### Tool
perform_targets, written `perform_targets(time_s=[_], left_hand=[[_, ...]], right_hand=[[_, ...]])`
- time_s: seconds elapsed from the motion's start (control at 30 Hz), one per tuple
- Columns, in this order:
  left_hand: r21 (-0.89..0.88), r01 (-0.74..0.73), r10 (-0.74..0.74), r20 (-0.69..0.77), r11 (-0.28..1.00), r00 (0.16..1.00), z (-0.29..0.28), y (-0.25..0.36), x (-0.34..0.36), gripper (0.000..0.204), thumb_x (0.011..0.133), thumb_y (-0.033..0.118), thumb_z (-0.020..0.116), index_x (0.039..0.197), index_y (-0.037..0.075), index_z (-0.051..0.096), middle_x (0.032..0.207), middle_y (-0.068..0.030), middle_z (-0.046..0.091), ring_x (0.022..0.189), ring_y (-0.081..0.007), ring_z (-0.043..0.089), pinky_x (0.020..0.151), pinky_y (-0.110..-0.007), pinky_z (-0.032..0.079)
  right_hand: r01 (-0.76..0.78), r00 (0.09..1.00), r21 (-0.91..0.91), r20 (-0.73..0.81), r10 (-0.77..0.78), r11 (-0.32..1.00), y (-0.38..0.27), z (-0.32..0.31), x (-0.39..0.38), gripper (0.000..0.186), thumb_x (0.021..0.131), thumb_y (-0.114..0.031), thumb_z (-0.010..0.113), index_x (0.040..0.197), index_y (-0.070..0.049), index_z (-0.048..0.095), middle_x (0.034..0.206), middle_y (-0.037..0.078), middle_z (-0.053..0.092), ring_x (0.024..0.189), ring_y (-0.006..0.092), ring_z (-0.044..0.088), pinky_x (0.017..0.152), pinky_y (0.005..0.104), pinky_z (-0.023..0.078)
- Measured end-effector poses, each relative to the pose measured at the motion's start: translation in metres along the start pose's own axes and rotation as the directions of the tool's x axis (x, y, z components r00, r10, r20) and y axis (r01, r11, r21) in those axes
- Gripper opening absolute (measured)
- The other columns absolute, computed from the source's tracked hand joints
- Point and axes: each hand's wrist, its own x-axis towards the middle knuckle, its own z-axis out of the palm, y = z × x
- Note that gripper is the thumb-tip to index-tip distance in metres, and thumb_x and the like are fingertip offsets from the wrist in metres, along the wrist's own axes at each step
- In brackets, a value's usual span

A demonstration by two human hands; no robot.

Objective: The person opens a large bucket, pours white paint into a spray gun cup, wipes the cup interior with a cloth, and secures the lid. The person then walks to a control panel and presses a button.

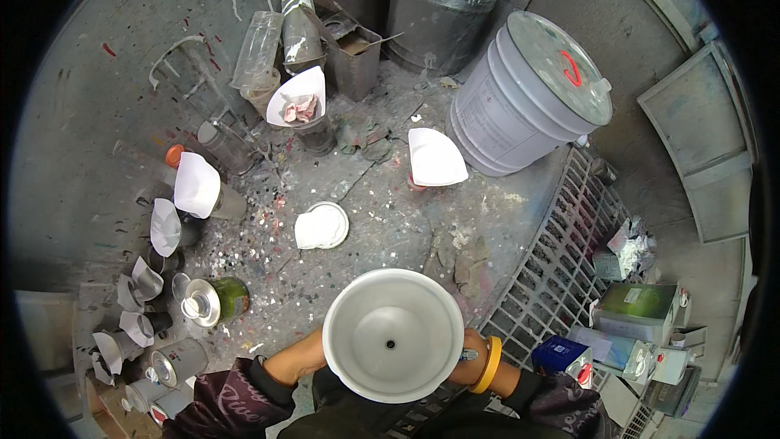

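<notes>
Head: left hand (311, 354), right hand (469, 366) flank cup (392, 313)

The left sleeve (234, 400) bears pale script, and the white pail (505, 107) print seemingly too small to read.

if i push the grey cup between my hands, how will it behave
Laid on its side, the grey cup would probably roll, given its round rim. It looks stiff, holding an even circle, and likely light, with only a small dark hole showing inside.

Gap between green can (218, 302) and cup (392, 310)
</notes>
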Motion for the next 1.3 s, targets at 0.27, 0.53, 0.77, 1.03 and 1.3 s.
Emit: perform_targets(time_s=[0.27,0.53,0.77,1.03,1.3], left_hand=[[-0.132,-0.023,0.039,0.124,0.991,0.992,-0.001,0.002,-0.008,0.052,0.104,0.017,0.065,0.151,0.004,0.047,0.142,-0.0123,0.059,0.127,-0.0169,0.058,0.103,-0.037,0.053],[0.085,-0.295,0.298,-0.024,0.952,0.954,0.019,0.010,0.010,0.036,0.107,0.020,0.059,0.139,0.006,0.053,0.132,-0.0116,0.063,0.117,-0.0169,0.062,0.096,-0.034,0.054],[0.469,-0.663,0.670,0.182,0.584,0.719,0.060,0.070,0.042,0.043,0.112,0.041,0.042,0.126,0.005,0.060,0.153,-0.0255,0.050,0.140,-0.0372,0.051,0.117,-0.050,0.037],[0.738,-0.594,0.623,0.308,0.321,0.719,0.137,0.125,0.153,0.063,0.106,0.033,0.059,0.155,-0.002,0.039,0.160,-0.0209,0.042,0.149,-0.0315,0.038,0.123,-0.043,0.029],[0.421,-0.541,0.620,-0.068,0.729,0.782,0.232,0.271,0.330,0.084,0.096,0.054,0.063,0.155,-0.001,0.041,0.156,-0.0178,0.047,0.147,-0.0301,0.040,0.120,-0.039,0.028]], right_hand=[[0.049,0.998,0.008,0.043,-0.049,0.999,-0.002,-0.002,0.003,0.047,0.075,-0.001,0.076,0.122,-0.004,0.073,0.095,0.016,0.075,0.083,0.0350,0.074,0.073,0.0408,0.059],[0.027,0.999,-0.069,-0.033,-0.029,0.997,0.003,-0.020,-0.007,0.046,0.074,-0.001,0.074,0.119,-0.004,0.072,0.097,0.015,0.074,0.082,0.0351,0.073,0.072,0.0410,0.059],[-0.295,0.955,-0.301,-0.096,0.279,0.907,0.029,-0.032,-0.058,0.052,0.076,-0.005,0.072,0.128,-0.013,0.071,0.105,0.018,0.075,0.091,0.0353,0.075,0.076,0.0406,0.061],[-0.662,0.707,-0.148,-0.448,0.547,0.735,0.041,-0.037,-0.126,0.041,0.087,-0.017,0.079,0.128,-0.013,0.072,0.101,0.020,0.077,0.089,0.0359,0.076,0.075,0.0395,0.060],[-0.740,0.312,0.281,-0.662,0.681,0.612,0.032,-0.052,-0.172,0.039,0.091,-0.025,0.076,0.122,-0.001,0.071,0.083,0.014,0.075,0.078,0.0204,0.075,0.073,0.0340,0.056]])
